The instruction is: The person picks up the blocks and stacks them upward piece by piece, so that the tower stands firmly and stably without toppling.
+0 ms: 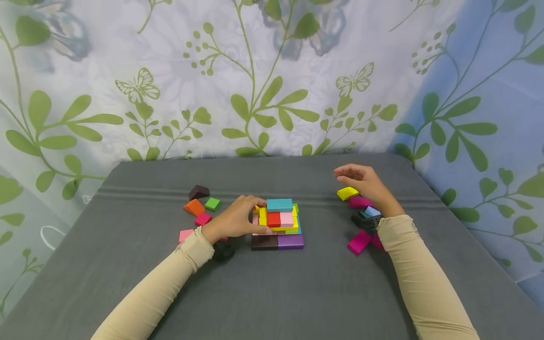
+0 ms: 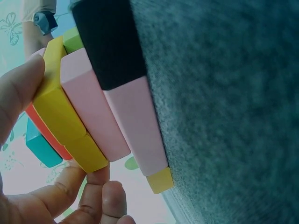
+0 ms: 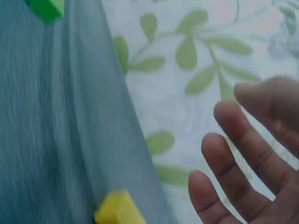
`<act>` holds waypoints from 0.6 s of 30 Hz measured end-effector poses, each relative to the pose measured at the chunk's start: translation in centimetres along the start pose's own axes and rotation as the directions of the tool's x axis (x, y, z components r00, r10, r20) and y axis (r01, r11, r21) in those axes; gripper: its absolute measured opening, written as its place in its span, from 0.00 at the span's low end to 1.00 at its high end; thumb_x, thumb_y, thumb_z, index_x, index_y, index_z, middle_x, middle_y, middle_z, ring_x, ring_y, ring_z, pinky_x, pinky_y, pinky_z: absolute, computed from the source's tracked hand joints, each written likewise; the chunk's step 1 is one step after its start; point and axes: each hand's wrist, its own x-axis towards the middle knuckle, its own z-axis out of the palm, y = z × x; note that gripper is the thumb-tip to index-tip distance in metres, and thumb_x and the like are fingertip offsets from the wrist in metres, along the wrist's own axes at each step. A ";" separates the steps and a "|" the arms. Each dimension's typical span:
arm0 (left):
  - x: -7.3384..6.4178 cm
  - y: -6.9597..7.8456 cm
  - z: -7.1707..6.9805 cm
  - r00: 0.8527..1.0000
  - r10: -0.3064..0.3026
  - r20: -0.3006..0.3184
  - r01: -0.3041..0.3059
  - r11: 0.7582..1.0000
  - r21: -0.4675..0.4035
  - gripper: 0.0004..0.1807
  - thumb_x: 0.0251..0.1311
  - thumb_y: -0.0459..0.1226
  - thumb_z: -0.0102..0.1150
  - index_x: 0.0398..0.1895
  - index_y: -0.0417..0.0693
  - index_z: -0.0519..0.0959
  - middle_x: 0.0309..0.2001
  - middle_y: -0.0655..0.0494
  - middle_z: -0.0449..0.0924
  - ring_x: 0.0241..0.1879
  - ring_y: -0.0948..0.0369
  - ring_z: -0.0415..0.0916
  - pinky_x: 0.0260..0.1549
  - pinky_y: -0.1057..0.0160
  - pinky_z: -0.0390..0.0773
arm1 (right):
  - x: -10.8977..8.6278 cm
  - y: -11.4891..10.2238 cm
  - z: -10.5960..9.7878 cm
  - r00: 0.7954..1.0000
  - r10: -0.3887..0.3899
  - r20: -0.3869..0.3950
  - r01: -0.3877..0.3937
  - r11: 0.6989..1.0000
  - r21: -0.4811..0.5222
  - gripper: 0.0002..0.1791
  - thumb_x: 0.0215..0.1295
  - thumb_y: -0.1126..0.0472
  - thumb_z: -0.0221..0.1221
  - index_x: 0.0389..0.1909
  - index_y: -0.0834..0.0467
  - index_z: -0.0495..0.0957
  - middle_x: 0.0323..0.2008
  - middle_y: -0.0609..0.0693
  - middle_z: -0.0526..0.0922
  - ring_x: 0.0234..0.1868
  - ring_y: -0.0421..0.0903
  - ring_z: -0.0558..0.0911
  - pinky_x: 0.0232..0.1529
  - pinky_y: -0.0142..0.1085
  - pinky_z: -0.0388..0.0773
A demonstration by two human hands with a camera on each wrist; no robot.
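Note:
A layered stack of coloured wooden blocks [image 1: 291, 242] stands mid-table. My left hand [image 1: 235, 219] holds it from its left side, thumb at the front and fingers behind. In the left wrist view the thumb and fingertips grip opposite ends of its yellow blocks [image 2: 58, 107]. Red [image 1: 274, 219] and light pink [image 1: 286, 219] blocks lie within the yellow layer, and a teal block [image 1: 279, 205] tops them at the back. My right hand [image 1: 369, 186] hovers over the right-hand loose blocks, fingers loosely bent and holding nothing. A yellow block [image 1: 347, 193] lies below its fingers.
Left of the stack lie loose blocks, among them orange [image 1: 194, 207], green [image 1: 212, 204] and dark brown [image 1: 199, 191] ones. Several magenta blocks [image 1: 359, 242] lie on the right. The grey cloth-covered table [image 1: 272, 293] ends at a leaf-patterned curtain [image 1: 272, 94].

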 end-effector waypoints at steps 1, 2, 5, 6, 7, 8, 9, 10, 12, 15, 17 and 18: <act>-0.1 0.0 0.1 1.000 0.000 -0.001 0.000 1.000 -0.001 0.41 0.62 0.47 0.79 0.71 0.33 0.75 0.69 0.39 0.77 0.63 0.45 0.70 0.63 0.44 0.77 | -0.1 0.3 -0.3 1.000 0.008 -0.015 -0.008 1.000 -0.027 0.20 0.82 0.61 0.60 0.63 0.71 0.79 0.55 0.49 0.88 0.54 0.41 0.84 0.55 0.29 0.80; -0.1 -0.1 0.1 1.000 0.003 -0.004 -0.003 1.000 0.002 0.41 0.62 0.47 0.79 0.71 0.33 0.75 0.68 0.39 0.77 0.63 0.45 0.70 0.63 0.44 0.76 | -0.2 0.7 -0.6 0.999 0.014 -0.029 -0.016 0.998 -0.061 0.19 0.83 0.62 0.59 0.63 0.72 0.79 0.56 0.54 0.87 0.55 0.44 0.84 0.54 0.28 0.79; -0.3 -0.1 0.2 1.000 0.007 -0.006 -0.007 1.000 0.005 0.41 0.62 0.46 0.79 0.72 0.32 0.75 0.68 0.39 0.77 0.62 0.45 0.70 0.63 0.43 0.76 | -0.4 1.8 -1.5 0.998 0.036 -0.054 -0.046 0.979 -0.198 0.16 0.82 0.68 0.56 0.63 0.72 0.80 0.60 0.68 0.84 0.58 0.56 0.82 0.49 0.28 0.77; -0.3 -0.1 0.2 1.000 0.011 -0.008 -0.011 1.000 0.006 0.41 0.62 0.46 0.79 0.71 0.32 0.75 0.68 0.39 0.77 0.62 0.45 0.70 0.63 0.43 0.76 | -0.4 2.2 -1.7 0.998 0.047 -0.052 -0.058 0.967 -0.249 0.16 0.81 0.70 0.55 0.62 0.72 0.81 0.61 0.70 0.83 0.59 0.60 0.81 0.48 0.30 0.76; -0.3 -0.1 0.2 1.000 0.011 -0.009 -0.011 1.000 0.006 0.41 0.62 0.46 0.79 0.72 0.32 0.75 0.68 0.39 0.77 0.62 0.45 0.70 0.63 0.43 0.76 | -0.4 2.6 -1.9 0.997 0.060 -0.047 -0.071 0.955 -0.289 0.16 0.80 0.72 0.54 0.63 0.71 0.81 0.61 0.71 0.82 0.60 0.64 0.80 0.47 0.34 0.76; -0.3 -0.1 0.2 1.000 0.011 -0.011 -0.011 1.000 0.005 0.41 0.62 0.46 0.79 0.72 0.32 0.75 0.68 0.39 0.77 0.62 0.45 0.70 0.63 0.43 0.76 | -0.3 3.0 -2.0 0.996 0.079 -0.041 -0.088 0.941 -0.327 0.17 0.79 0.74 0.54 0.63 0.70 0.81 0.61 0.72 0.82 0.60 0.66 0.79 0.47 0.37 0.76; -0.3 0.0 0.2 1.000 0.009 -0.011 -0.009 1.000 0.003 0.41 0.62 0.46 0.79 0.72 0.32 0.75 0.68 0.39 0.77 0.62 0.45 0.70 0.63 0.43 0.76 | -0.3 3.4 -2.1 0.995 0.098 -0.034 -0.104 0.928 -0.358 0.18 0.78 0.74 0.54 0.64 0.69 0.81 0.62 0.72 0.81 0.61 0.68 0.78 0.47 0.40 0.77; -0.3 0.0 0.2 1.000 0.008 -0.011 -0.008 1.000 0.000 0.41 0.62 0.46 0.79 0.72 0.32 0.75 0.68 0.39 0.77 0.62 0.45 0.70 0.64 0.43 0.76 | -0.3 3.7 -2.2 0.993 0.115 -0.029 -0.117 0.917 -0.381 0.18 0.78 0.75 0.54 0.64 0.69 0.81 0.62 0.72 0.81 0.61 0.68 0.78 0.49 0.44 0.78; -0.2 0.0 0.2 1.000 0.009 -0.011 -0.009 1.000 -0.002 0.41 0.62 0.45 0.80 0.72 0.32 0.75 0.68 0.39 0.77 0.63 0.45 0.70 0.64 0.43 0.75 | -0.3 4.2 -2.3 0.990 0.137 -0.019 -0.132 0.901 -0.414 0.19 0.77 0.74 0.55 0.65 0.68 0.81 0.64 0.73 0.79 0.61 0.69 0.78 0.51 0.53 0.78; -0.1 0.0 0.1 1.000 0.011 -0.009 -0.011 1.000 0.001 0.41 0.62 0.46 0.80 0.72 0.32 0.75 0.69 0.39 0.77 0.63 0.45 0.70 0.64 0.43 0.75 | -0.2 4.5 -2.4 0.989 0.144 -0.009 -0.133 0.886 -0.445 0.20 0.76 0.73 0.58 0.66 0.68 0.80 0.66 0.74 0.76 0.62 0.71 0.77 0.59 0.63 0.76; 0.0 0.1 0.1 1.000 0.014 -0.008 -0.014 1.000 0.000 0.42 0.62 0.47 0.80 0.72 0.32 0.74 0.69 0.38 0.77 0.62 0.45 0.70 0.63 0.43 0.76 | -0.1 4.5 -2.4 0.990 0.140 0.002 -0.123 0.877 -0.464 0.21 0.76 0.73 0.58 0.66 0.68 0.80 0.67 0.75 0.74 0.62 0.73 0.77 0.61 0.66 0.74; 0.0 0.1 0.0 1.000 0.013 -0.006 -0.013 1.000 -0.002 0.42 0.62 0.47 0.80 0.72 0.32 0.74 0.69 0.38 0.77 0.63 0.45 0.70 0.63 0.43 0.76 | -0.1 4.4 -2.4 0.990 0.138 0.008 -0.117 0.873 -0.474 0.21 0.76 0.73 0.59 0.66 0.68 0.80 0.67 0.75 0.74 0.62 0.73 0.76 0.62 0.67 0.73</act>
